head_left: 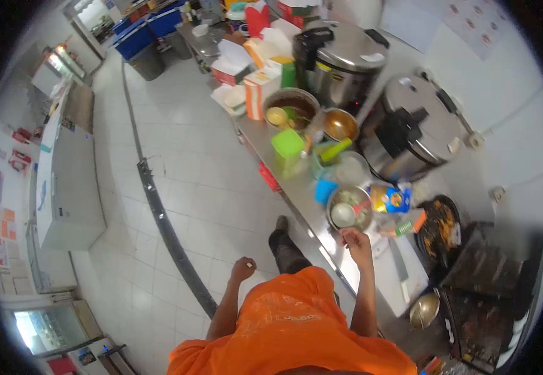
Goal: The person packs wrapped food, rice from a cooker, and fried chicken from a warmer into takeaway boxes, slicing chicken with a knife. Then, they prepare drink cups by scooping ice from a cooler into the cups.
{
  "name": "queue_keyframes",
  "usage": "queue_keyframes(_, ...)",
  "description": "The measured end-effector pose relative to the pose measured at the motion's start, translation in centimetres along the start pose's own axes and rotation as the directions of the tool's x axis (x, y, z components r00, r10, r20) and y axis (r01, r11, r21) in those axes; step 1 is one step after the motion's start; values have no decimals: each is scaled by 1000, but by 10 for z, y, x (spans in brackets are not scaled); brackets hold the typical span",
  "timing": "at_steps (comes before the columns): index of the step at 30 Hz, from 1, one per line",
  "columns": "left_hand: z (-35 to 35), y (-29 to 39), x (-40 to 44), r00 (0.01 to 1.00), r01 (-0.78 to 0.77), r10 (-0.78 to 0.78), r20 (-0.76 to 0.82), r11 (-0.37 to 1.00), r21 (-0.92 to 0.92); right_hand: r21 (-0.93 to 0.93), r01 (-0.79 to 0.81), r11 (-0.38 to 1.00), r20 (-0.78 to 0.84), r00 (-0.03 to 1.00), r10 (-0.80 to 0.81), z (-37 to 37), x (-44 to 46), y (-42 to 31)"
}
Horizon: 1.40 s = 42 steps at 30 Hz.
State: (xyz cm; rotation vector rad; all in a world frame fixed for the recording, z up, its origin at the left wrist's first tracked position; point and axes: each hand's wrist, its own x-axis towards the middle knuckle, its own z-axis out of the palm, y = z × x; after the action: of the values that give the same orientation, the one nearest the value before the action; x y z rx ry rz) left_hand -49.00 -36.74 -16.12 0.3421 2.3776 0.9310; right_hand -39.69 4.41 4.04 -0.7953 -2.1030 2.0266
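The right hand (355,242), fingers curled, is beside the near rim of the metal bowl (329,214) with the ladle (344,215); the left hand (243,269) hangs above the floor (187,228), fingers bent, any pinch unclear

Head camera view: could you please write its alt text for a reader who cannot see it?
At a cluttered metal counter, a person in an orange shirt has their right hand beside a bowl holding a ladle; their left hand is above the tiled floor. Two lidded cookers stand nearby.
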Motion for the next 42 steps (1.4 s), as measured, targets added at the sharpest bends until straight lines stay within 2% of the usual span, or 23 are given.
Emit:
queue_keyframes(3, -23, -54, 35, 996, 70, -64, -64, 993, 91, 57, 49, 997, 181, 982, -59, 56, 111, -27)
queue_keyframes(5, -68, -56, 55, 997, 51, -47, -56, 997, 65, 55, 112, 992, 239, 963, -122, 104, 178, -71)
queue_keyframes(6, -85, -57, 66, 984, 124, -112, -137, 988, 86, 82, 133, 988, 280, 948, -151, 125, 211, -90)
queue_keyframes(9, -133, -74, 103, 931, 151, -133, -339, 988, 28, 100, 147, 984, 378, 909, -174, 179, 277, -154)
queue_keyframes(11, -166, -68, 131, 907, 260, -286, -311, 958, -121, 79, 160, 984, 424, 888, -179, 202, 311, -185)
queue_keyframes(13, -182, -67, 161, 876, 289, -324, -358, 946, -149, 61, 170, 984, 450, 875, -179, 219, 347, -199)
queue_keyframes(16, -187, -95, 211, 925, 295, -286, -250, 956, -2, 96, 162, 982, 373, 909, -186, 235, 394, -204)
queue_keyframes(19, -211, -134, 272, 968, 234, -228, -102, 970, 59, 139, 123, 983, 256, 954, -155, 248, 441, -224)
queue_keyframes(21, -260, -125, 332, 968, 233, -232, -97, 973, -2, 104, 119, 987, 186, 973, -137, 272, 480, -236)
queue_keyframes(22, -284, -128, 373, 965, 175, -178, -192, 984, -34, 56, 133, 989, 156, 978, -140, 290, 503, -243)
queue_keyframes(23, -313, -129, 420, 966, 105, -93, -242, 994, 37, 8, 143, 990, 128, 981, -143, 310, 528, -252)
queue_keyframes(24, -337, -159, 473, 967, -31, 57, -247, 994, 107, 84, 134, 987, 106, 984, -143, 344, 561, -243)
queue_keyframes(25, -375, -151, 524, 973, -35, 70, -219, 986, 161, 78, 164, 983, 79, 982, -170, 383, 601, -234)
queue_keyframes(26, -413, -134, 580, 946, -100, 169, -277, 964, 247, -95, 354, 930, 16, 935, -354, 425, 647, -225)
queue_keyframes(27, -466, -83, 624, 986, 49, -24, -164, 988, 149, -176, 243, 954, 39, 970, -240, 457, 685, -245)
queue_keyframes(28, -505, -51, 668, 981, -41, 59, -183, 994, 102, -417, 202, 886, -20, 973, -231, 492, 733, -244)
queue_keyframes(29, -533, -33, 711, 930, -246, 283, -236, 954, 174, -630, 130, 765, -78, 970, -230, 519, 773, -234)
queue_keyframes(30, -563, 20, 735, 922, -334, 317, -222, 942, -43, -633, -27, 774, -125, 990, -68, 534, 804, -234)
queue_keyframes(31, -582, 47, 761, 927, -350, 329, -181, 931, -101, -627, -183, 757, -175, 980, 92, 549, 825, -234)
queue_keyframes(34, -601, 102, 809, 942, -333, 322, -94, 868, -368, -636, -40, 771, -110, 993, -39, 563, 849, -194)
queue_keyframes(36, -587, 109, 836, 935, -329, 351, -42, 821, -466, -520, -50, 853, -112, 994, -11, 560, 848, -186)
queue_keyframes(39, -568, 123, 853, 938, -9, 239, 251, 740, -672, -459, -56, 887, -124, 992, -1, 554, 844, -171)
queue_keyframes(42, -559, 132, 857, 906, 30, 291, 309, 682, -730, -432, -52, 900, -23, 999, 47, 548, 828, -207)
